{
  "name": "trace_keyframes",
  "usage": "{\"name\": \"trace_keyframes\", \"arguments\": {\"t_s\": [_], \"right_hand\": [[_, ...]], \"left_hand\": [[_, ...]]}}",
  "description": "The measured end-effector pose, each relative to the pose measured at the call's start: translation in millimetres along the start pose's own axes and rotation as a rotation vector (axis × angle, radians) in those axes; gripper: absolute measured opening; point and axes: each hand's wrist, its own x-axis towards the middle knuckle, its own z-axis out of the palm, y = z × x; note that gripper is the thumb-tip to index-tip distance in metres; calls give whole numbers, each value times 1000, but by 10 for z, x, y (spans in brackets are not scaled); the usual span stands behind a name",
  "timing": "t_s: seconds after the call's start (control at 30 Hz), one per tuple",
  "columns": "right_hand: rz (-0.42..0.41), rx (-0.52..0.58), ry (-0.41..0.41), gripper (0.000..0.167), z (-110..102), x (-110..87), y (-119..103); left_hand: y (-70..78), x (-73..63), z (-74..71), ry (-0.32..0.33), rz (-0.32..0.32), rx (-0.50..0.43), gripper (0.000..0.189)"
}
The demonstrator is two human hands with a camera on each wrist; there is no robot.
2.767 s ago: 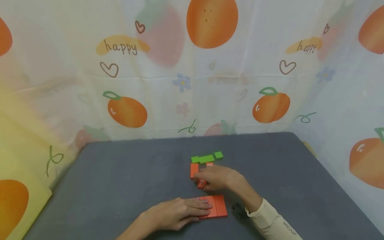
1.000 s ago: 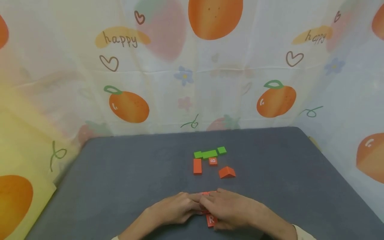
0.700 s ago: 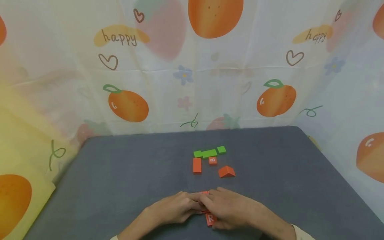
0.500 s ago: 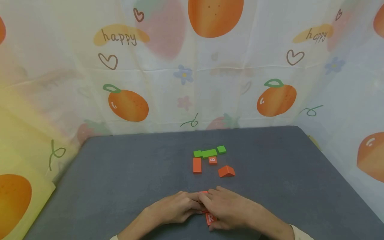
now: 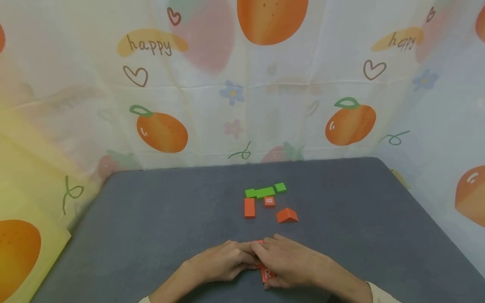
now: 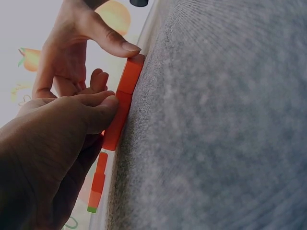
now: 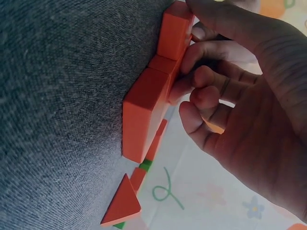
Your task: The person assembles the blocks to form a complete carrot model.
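Observation:
My left hand (image 5: 219, 261) holds a row of flat red blocks (image 6: 117, 127) on the table, its thumb against their near side and fingers over the top. Most of the row is covered by both hands in the head view. At the near side of the row lies a red block marked R (image 5: 267, 274), lined up against it. My right hand (image 5: 291, 261) reaches over from the right and holds this block, thumb at its near end and curled index finger at its top. The other right fingers are curled above the row in the right wrist view. Both hands overlap at the fingertips.
Farther back lie a red oblong block (image 5: 249, 208), a red block marked B (image 5: 269, 202) and a red triangular block (image 5: 287, 216). Behind them, a green oblong block (image 5: 265, 192) has a small green block on either side. A fruit-print cloth (image 5: 204, 97) hangs behind the grey table (image 5: 163, 210).
My right hand has brought the R block from the loose blocks to the row, uncovering the triangular block. Lately, the R block has slid slightly away from me, up against the row.

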Motion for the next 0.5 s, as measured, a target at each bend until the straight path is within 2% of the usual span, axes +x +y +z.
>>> {"name": "trace_keyframes", "arguments": {"t_s": [0.13, 0.27, 0.4, 0.5], "right_hand": [[-5, 9, -5, 60, -13, 22, 9], [-11, 69, -26, 58, -78, 22, 47], [27, 155, -11, 46, -244, 8, 136], [74, 189, 35, 35, -437, 20, 265]], "left_hand": [[-2, -15, -16, -1, -9, 0, 26], [-4, -19, -16, -1, -8, 6, 28], [-12, -13, -2, -1, 26, 33, 30], [-16, -17, 1, -9, 47, 35, 32]]}}
